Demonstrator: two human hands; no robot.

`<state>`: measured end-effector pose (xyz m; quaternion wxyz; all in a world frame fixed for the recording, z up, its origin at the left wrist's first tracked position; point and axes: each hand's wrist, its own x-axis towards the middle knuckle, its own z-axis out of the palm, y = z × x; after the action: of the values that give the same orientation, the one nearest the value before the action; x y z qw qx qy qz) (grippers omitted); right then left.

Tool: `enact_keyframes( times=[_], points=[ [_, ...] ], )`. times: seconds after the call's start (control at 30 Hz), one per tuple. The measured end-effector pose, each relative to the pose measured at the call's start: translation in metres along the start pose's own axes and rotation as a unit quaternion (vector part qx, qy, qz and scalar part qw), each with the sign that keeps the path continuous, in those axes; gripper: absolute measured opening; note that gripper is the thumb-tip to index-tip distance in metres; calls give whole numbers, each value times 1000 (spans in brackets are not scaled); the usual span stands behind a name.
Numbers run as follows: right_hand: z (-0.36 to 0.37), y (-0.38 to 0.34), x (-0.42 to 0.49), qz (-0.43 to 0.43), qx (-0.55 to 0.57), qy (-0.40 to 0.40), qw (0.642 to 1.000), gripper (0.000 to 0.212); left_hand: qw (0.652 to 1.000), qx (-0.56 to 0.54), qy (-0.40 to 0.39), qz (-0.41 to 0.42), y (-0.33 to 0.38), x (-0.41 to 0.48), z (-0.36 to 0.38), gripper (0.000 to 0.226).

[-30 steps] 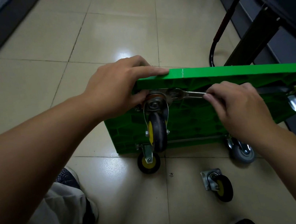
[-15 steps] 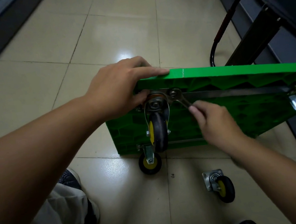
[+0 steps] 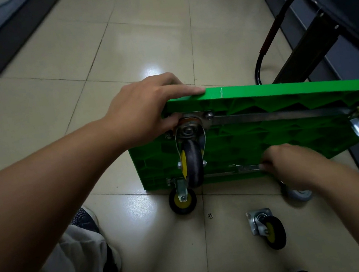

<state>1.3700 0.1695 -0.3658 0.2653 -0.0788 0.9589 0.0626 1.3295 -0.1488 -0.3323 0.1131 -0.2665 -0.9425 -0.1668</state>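
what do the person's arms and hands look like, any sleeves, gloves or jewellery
No sleeves show: the left forearm and right forearm are bare to the frame's edge. The left hand and right hand wear no gloves, and no watch, ring or wristband is visible on either.

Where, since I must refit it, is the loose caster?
Head view, lower right: the loose caster lies on the floor, nearer than the tipped green cart, below the right hand and right of a small ring.

We look forward and down from the person's head, close over the left hand (image 3: 146, 110) and right hand (image 3: 294, 165), at the green cart (image 3: 268, 141) on the tiled floor (image 3: 137, 44).
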Motion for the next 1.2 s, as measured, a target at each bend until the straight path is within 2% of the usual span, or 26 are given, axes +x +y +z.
enact_keyframes(
  times=[0.07,0.1,0.17,0.2,0.27,0.37,0.8,1.07,1.2],
  points=[
    [-15,2,-9,-31,-2,62,998,30,1000,-1,-1,-2,0,0,0,62],
    [-21,1,-13,-73,26,125,989,27,1000,0,-1,0,0,0,0,62],
    [-36,-4,-20,-149,65,285,944,21,1000,0,-1,2,0,0,0,63],
    [-43,-8,-23,-161,60,343,923,20,1000,-1,0,3,0,0,0,63],
    [-53,-12,-23,-148,34,393,907,20,1000,1,-3,1,0,0,0,63],
    [-58,-12,-19,-129,3,404,906,24,1000,3,-4,4,1,-1,0,63],
    [-40,-13,-7,-120,19,473,872,20,1000,1,6,-3,4,-2,0,62],
    [-8,-27,3,-56,134,380,913,28,1000,2,5,-1,2,-1,0,61],
    [5,-41,13,-22,262,265,928,30,1000,3,6,0,2,-1,0,60]
  ],
)
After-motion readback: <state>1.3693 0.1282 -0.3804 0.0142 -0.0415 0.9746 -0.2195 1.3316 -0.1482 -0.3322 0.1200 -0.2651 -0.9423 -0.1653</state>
